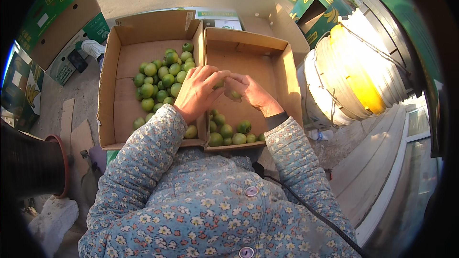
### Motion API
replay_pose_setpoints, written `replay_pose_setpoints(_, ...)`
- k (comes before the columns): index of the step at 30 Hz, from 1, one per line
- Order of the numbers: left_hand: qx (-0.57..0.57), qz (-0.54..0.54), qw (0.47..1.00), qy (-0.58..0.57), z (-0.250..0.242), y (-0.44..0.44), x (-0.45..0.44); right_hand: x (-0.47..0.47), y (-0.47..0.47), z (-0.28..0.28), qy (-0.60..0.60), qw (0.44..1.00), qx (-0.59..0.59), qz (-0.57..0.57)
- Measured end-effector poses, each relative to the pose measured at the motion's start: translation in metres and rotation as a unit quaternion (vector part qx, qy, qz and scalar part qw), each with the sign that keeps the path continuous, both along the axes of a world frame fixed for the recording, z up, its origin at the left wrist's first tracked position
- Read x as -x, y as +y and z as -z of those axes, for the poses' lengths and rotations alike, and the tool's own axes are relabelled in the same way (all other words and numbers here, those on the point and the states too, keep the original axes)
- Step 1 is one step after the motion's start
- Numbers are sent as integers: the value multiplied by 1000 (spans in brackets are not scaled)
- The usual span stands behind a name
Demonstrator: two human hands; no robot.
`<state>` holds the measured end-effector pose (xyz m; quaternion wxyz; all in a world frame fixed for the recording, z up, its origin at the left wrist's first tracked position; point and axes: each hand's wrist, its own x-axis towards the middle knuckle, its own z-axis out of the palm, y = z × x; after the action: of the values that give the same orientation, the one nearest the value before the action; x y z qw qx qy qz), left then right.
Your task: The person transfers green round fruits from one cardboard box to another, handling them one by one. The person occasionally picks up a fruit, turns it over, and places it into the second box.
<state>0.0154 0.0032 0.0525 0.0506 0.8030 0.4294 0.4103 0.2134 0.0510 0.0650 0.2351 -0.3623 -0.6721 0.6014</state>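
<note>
Two open cardboard boxes stand side by side before me. Many green tomatoes (146, 90) lie in the left cardboard box (107, 89); several more green tomatoes (226, 130) are along the near edge of the right cardboard box (292, 89). My left hand (200, 91) is above the wall between the boxes, its fingers around a green tomato (218, 84). Close against it, my right hand (251, 91) is over the right box and holds another green tomato (235, 94). The fingertips of both hands meet, and the fingers partly cover both fruits.
Stacked white and yellow buckets (351, 68) stand at the right. Green banana cartons (324, 10) are behind them, with more cartons (59, 21) at the far left. A white shoe (93, 48) and a phone (77, 61) show beside the left box. A dark cable (315, 215) crosses my jacket.
</note>
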Motion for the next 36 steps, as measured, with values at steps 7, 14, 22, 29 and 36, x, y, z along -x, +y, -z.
replay_pose_setpoints(7,-50,-263,963,18,15,11,13,-34,-18,0,-558,775,-258,-149)
replay_pose_setpoints(14,-36,-91,995,-16,9,6,3,-39,-9,22,-547,796,-179,-188)
replay_pose_setpoints(22,36,113,991,65,-1,-2,-5,-23,-7,-22,-97,993,-10,-65)
replay_pose_setpoints(29,-37,-186,981,-48,8,5,3,-46,-14,-16,-462,855,-188,-139)
replay_pose_setpoints(36,-30,-166,985,-22,19,9,2,-57,-29,40,-537,755,-225,-302)
